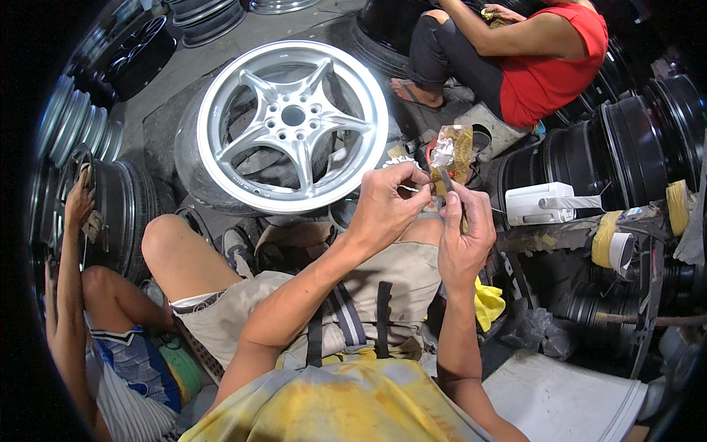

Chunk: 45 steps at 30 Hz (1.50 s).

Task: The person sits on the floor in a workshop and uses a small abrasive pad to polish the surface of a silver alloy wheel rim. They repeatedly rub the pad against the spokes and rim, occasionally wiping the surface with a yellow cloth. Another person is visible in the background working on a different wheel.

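Observation:
Above my lap, my left hand (389,205) is closed in a pinch, with a small white scrap (406,188) showing at its fingertips. Close beside it, my right hand (469,234) grips a thin, flat, greyish strip (446,179) between thumb and fingers; its exact kind is unclear. Just past the strip is a crumpled brown-and-silver wrapper (454,151); whether my fingers touch it cannot be told. In front of me a silver multi-spoke wheel rim (300,166) lies face up on a black tire (193,166).
A person in a red top (554,62) sits at the far right. Another person's hand (79,195) touches a rim at the left. A white container (538,203) stands on a cluttered ledge near yellow tape rolls (606,239). Stacked dark rims (626,140) line the right.

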Tool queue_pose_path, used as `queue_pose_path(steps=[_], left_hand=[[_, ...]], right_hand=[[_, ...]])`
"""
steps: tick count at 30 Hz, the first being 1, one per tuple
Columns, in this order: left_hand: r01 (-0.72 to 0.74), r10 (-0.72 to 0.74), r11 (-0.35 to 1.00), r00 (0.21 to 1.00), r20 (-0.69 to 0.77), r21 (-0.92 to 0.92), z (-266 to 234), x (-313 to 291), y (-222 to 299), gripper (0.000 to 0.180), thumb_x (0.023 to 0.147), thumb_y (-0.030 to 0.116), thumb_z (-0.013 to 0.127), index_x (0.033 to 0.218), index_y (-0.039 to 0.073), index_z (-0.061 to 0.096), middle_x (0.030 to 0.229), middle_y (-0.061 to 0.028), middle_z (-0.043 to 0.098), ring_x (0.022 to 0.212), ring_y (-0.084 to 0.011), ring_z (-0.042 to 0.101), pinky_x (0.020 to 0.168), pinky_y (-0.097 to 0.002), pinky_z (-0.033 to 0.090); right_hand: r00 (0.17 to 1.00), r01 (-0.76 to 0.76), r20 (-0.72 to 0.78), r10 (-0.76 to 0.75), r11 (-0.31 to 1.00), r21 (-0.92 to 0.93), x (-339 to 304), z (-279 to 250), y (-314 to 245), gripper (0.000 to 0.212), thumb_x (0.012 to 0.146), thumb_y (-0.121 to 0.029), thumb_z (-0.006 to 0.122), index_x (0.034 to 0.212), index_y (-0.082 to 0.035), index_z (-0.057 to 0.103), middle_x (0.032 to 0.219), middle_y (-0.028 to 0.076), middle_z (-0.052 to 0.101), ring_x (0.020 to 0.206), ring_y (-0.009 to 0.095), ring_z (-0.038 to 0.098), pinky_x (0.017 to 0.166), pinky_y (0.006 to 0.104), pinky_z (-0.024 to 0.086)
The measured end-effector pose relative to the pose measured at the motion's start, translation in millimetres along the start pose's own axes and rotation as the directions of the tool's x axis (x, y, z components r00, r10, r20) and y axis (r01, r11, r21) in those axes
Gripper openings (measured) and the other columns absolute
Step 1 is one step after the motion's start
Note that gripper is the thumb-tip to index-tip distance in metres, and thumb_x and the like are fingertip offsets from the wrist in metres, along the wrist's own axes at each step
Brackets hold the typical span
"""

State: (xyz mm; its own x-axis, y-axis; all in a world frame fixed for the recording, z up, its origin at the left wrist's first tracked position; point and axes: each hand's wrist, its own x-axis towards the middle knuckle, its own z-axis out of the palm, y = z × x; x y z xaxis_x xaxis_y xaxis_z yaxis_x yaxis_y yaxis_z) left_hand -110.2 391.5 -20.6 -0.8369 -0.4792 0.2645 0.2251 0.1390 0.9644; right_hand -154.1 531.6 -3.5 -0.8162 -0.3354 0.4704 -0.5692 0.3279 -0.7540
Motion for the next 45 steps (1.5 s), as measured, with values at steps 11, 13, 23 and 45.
queue_pose_path(steps=[11, 13, 23, 45], left_hand=[[0.092, -0.097, 0.986, 0.995, -0.024, -0.138, -1.0, 0.4, -18.1, 0.011, 0.088, 0.005, 0.074, 0.09, -0.005, 0.071, 0.08, -0.0028, 0.071, 0.073, -0.0048, 0.063, 0.065, -0.0218, 0.051], [0.206, -0.21, 0.943, 0.978, 0.013, -0.262, -6.3, 3.4, -18.6, 0.011, 0.089, 0.008, 0.077, 0.09, -0.001, 0.072, 0.079, -0.0018, 0.07, 0.07, -0.0027, 0.06, 0.064, -0.0193, 0.048], [0.266, -0.283, 0.898, 0.959, 0.003, -0.351, -13.8, 8.6, -2.6, 0.011, 0.088, 0.009, 0.078, 0.089, -0.001, 0.072, 0.074, 0.002, 0.065, 0.066, -0.0013, 0.053, 0.061, -0.0183, 0.044], [0.193, -0.204, 0.914, 0.979, 0.007, -0.356, -14.0, 7.2, -5.1, 0.013, 0.089, 0.011, 0.079, 0.088, 0.0, 0.072, 0.072, 0.0047, 0.061, 0.066, -0.0004, 0.051, 0.061, -0.0183, 0.042]], right_hand=[[0.999, -0.007, 0.031, 0.005, 0.998, 0.056, -0.9, -4.5, -4.6, 0.016, 0.096, -0.003, 0.064, 0.11, 0.0, 0.071, 0.096, 0.012, 0.065, 0.089, 0.022, 0.064, 0.08, 0.0337, 0.051], [0.997, 0.051, 0.055, -0.05, 0.999, -0.008, -1.9, -12.8, -2.4, 0.019, 0.094, -0.001, 0.065, 0.111, 0.0, 0.071, 0.097, 0.013, 0.064, 0.09, 0.023, 0.064, 0.081, 0.0341, 0.051], [0.97, 0.23, 0.121, -0.21, 0.956, -0.181, -6.3, -21.5, 0.5, 0.03, 0.085, 0.004, 0.07, 0.114, -0.002, 0.072, 0.099, 0.013, 0.061, 0.092, 0.027, 0.063, 0.082, 0.0366, 0.051], [0.984, 0.133, 0.134, -0.119, 0.986, -0.101, -5.1, -23.1, 2.7, 0.022, 0.091, -0.001, 0.066, 0.111, -0.001, 0.073, 0.096, 0.011, 0.063, 0.089, 0.023, 0.064, 0.081, 0.0334, 0.051]])
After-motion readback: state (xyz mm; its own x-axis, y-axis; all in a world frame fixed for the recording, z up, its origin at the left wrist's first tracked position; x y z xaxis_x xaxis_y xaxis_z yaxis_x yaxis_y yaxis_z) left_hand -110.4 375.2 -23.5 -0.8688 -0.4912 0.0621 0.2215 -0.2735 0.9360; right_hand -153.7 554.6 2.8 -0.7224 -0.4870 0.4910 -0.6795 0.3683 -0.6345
